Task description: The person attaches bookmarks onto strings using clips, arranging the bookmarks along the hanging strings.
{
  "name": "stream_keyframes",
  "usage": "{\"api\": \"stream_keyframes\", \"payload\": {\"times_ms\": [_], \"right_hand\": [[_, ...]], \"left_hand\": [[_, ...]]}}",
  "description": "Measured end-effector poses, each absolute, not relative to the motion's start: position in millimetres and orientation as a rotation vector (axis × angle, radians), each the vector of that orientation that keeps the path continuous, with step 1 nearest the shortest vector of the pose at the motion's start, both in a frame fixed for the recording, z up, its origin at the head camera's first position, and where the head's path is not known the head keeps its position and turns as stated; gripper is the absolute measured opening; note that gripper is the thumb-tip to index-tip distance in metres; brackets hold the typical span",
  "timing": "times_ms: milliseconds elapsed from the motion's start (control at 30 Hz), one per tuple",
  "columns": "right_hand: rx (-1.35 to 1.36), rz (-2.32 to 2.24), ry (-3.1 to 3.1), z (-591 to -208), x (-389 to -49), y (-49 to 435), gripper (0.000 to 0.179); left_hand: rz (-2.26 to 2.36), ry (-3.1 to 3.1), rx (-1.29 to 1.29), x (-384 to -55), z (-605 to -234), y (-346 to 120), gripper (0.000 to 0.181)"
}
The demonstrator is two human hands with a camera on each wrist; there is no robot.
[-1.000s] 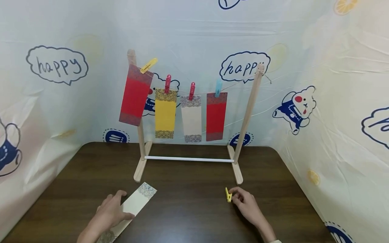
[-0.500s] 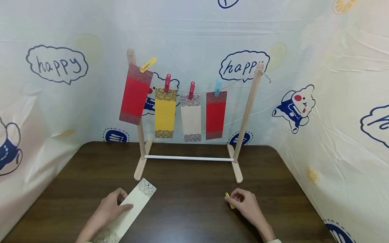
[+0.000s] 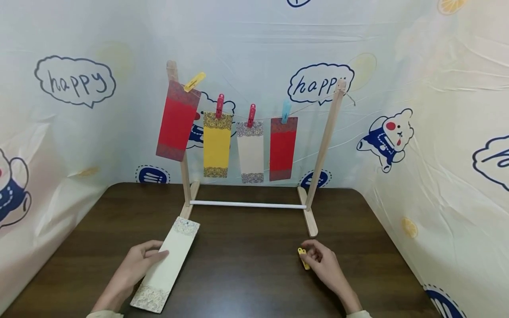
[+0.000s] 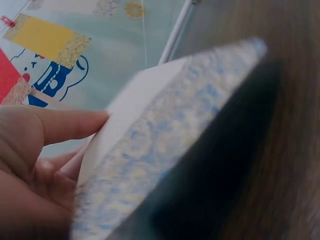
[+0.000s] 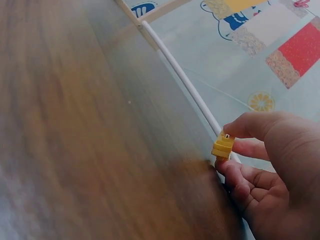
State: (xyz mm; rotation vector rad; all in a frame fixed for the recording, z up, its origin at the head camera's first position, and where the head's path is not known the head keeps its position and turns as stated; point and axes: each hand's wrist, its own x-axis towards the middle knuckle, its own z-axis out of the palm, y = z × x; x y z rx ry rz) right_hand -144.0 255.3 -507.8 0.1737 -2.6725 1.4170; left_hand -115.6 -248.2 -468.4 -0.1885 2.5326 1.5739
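Observation:
My left hand (image 3: 137,265) pinches a long white card (image 3: 169,260) with lace-patterned ends by its left edge, thumb on top. In the left wrist view the card's blue-and-cream patterned end (image 4: 165,135) tilts up off the table, over a dark shadow. On the right, my right hand (image 3: 328,267) pinches a yellow clothespin (image 3: 303,258) between thumb and fingers. The right wrist view shows the clothespin (image 5: 223,146) at the fingertips, end-on. Several cards hang from a string ahead: a red card (image 3: 178,119), a yellow card (image 3: 216,143), a white card (image 3: 251,150) and another red card (image 3: 284,148).
A wooden stand with a right post (image 3: 326,145), a white crossbar (image 3: 246,204) and flat feet carries the string. A yellow clothespin (image 3: 194,82), red clothespins (image 3: 220,106) and a blue clothespin (image 3: 286,112) grip the hung cards. Behind the brown table (image 3: 246,256) hangs a printed curtain (image 3: 246,48).
My left hand has taken hold of the white card and lifted it, moving it forward and turning it more upright in view. The right hand has turned the yellow clothespin in its fingers.

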Motion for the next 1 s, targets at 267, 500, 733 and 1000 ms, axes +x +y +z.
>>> {"api": "stream_keyframes", "payload": {"times_ms": [267, 500, 733, 1000], "right_hand": [[0.079, 1.394, -2.711, -507.4, -143.0, 257.3, 0.024], [0.112, 1.463, -2.677, -506.7, -144.2, 259.1, 0.022], [0.197, 1.569, -2.623, -507.5, -146.7, 263.4, 0.026], [0.352, 1.721, -2.514, -502.1, -144.0, 269.5, 0.024]], "left_hand": [[1.737, 2.412, -0.280, -120.6, -474.7, -244.8, 0.052], [1.920, 2.314, -0.241, -119.8, -475.3, -239.0, 0.044], [1.979, 2.247, -0.201, -119.4, -474.9, -235.7, 0.042], [2.002, 2.220, -0.187, -117.8, -471.2, -227.3, 0.040]]}}
